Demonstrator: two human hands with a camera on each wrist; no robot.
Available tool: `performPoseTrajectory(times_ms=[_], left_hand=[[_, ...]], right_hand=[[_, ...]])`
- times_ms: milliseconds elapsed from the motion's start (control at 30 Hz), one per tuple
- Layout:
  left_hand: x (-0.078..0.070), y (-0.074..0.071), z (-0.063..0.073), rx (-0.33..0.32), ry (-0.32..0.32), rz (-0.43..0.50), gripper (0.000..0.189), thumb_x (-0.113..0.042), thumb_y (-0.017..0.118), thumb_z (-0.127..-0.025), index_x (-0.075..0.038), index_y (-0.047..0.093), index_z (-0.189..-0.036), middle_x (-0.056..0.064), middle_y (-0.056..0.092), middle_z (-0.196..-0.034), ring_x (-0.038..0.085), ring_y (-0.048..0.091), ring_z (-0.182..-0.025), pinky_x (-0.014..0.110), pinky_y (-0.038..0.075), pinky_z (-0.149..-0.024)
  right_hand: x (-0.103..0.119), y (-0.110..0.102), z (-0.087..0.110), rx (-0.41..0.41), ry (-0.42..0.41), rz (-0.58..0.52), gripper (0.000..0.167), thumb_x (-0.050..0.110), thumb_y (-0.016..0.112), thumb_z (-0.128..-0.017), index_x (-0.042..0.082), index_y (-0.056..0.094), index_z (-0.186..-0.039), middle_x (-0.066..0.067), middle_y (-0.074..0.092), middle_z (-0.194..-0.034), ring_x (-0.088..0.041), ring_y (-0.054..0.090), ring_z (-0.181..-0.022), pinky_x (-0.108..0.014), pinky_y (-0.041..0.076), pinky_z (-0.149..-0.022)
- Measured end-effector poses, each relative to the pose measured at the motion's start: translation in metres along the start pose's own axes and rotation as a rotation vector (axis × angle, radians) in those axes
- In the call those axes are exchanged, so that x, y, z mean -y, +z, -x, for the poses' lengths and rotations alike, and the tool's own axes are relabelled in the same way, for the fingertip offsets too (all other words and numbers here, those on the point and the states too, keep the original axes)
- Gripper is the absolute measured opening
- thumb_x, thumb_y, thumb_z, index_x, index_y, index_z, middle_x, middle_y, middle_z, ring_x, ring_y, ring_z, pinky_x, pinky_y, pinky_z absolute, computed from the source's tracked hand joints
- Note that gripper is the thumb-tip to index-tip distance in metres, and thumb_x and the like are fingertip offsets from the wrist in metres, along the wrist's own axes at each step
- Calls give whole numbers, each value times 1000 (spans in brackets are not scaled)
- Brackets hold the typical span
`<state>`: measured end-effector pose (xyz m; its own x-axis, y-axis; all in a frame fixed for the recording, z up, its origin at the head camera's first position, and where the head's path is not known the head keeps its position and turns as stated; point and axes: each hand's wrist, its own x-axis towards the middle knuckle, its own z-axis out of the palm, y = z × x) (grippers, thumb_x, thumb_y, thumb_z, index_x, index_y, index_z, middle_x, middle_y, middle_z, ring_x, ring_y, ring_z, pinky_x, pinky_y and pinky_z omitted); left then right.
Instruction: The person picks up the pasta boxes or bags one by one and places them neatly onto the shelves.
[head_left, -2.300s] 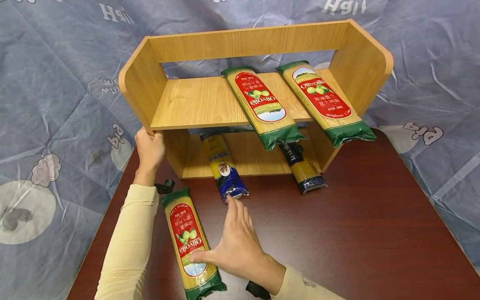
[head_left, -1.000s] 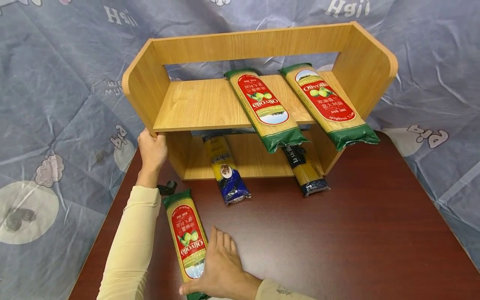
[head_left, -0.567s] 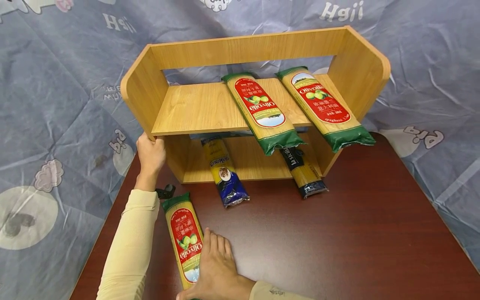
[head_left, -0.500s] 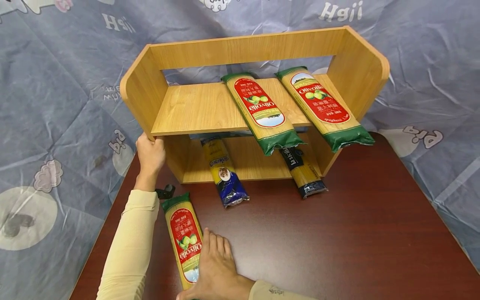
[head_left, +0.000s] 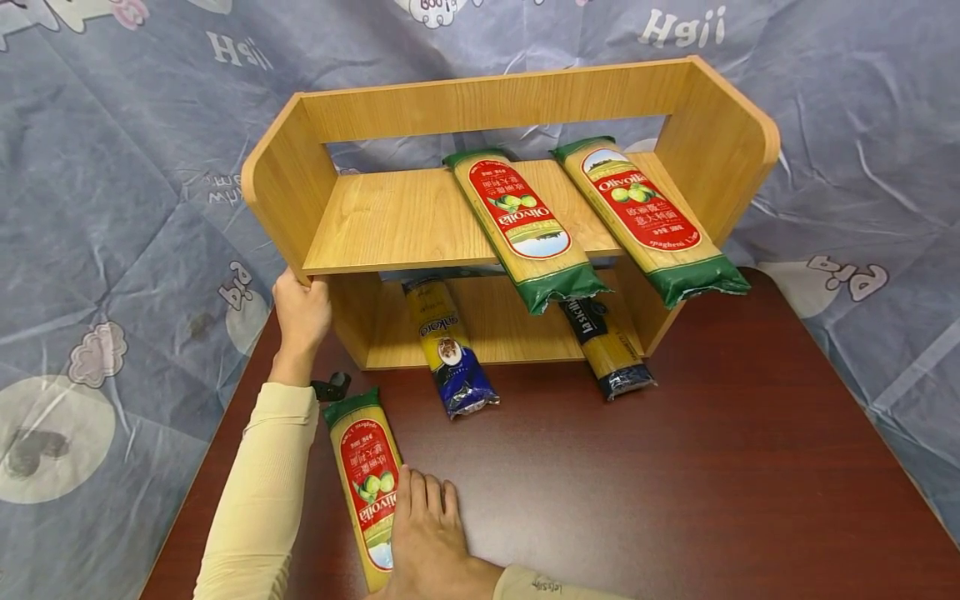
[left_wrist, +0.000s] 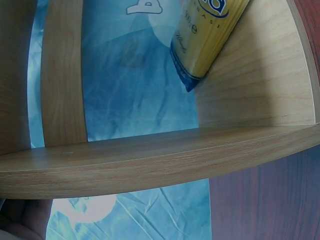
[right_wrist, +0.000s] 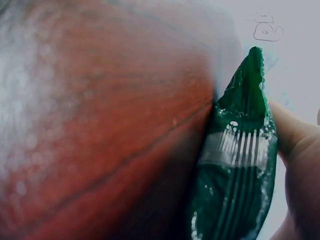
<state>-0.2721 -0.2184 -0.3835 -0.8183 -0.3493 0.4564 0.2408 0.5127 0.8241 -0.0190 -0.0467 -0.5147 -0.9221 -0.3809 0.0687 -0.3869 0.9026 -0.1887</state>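
Observation:
My left hand [head_left: 302, 312] grips the left side of the wooden shelf [head_left: 397, 221], just under its upper board; in the left wrist view only a dark bit of that hand [left_wrist: 22, 220] shows at the corner. On the table at the lower left lies a green-ended pack of spaghetti [head_left: 366, 475]. My right hand [head_left: 429, 533] holds this pack near its close end, fingers along its right edge; the thumb is mostly hidden in the head view. From the right wrist, the pack's green end [right_wrist: 235, 175] shows with the hand [right_wrist: 302, 160] against it.
Two more green-ended spaghetti packs [head_left: 517, 225] [head_left: 652, 217] lie on the upper board, jutting over its front. Below are a blue-and-yellow pack [head_left: 450, 350] and a dark-labelled pack [head_left: 607, 346], both overhanging the lower board. A small black object [head_left: 333, 386] sits near the left wrist.
My right hand has come back from near the blue-and-yellow pack, down and left onto the close end of the loose spaghetti pack. The left hand keeps its grip on the shelf.

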Motion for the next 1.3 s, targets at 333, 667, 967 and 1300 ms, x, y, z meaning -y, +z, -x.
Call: performPoseTrajectory(times_ms=[333,667,967,1300], left_hand=[[-1,0,1,0,-1,-18,25,-17,57,-101,3,70,-107,17,71,-96,19,64,-89,25,46,-75],[0,0,0,-8,3,-12,24,-17,58,-101,2,71,-106,16,71,-96,18,64,-90,25,46,-77],[0,1,0,-9,7,-23,27,-22,60,-100,2,71,-107,17,72,-97,22,67,-91,29,49,-79],[-1,1,0,-6,-2,-25,26,-19,59,-100,3,71,-107,17,72,-98,21,65,-92,30,48,-81]], right_hand=[[-2,1,2,-66,-22,18,154,64,94,-23,2,35,-151,-12,46,-139,-27,45,-123,-42,39,-104],[-5,-2,-2,2,28,-19,149,71,89,-36,-4,32,-152,-14,46,-137,-27,45,-118,-40,39,-100],[-10,-2,-3,-113,-6,-113,136,49,93,-35,-12,38,-144,-17,49,-122,-28,47,-104,-37,44,-96],[-15,-6,-7,-147,4,-151,93,31,88,-37,0,50,-116,-6,45,-90,-22,46,-80,-32,50,-68]])
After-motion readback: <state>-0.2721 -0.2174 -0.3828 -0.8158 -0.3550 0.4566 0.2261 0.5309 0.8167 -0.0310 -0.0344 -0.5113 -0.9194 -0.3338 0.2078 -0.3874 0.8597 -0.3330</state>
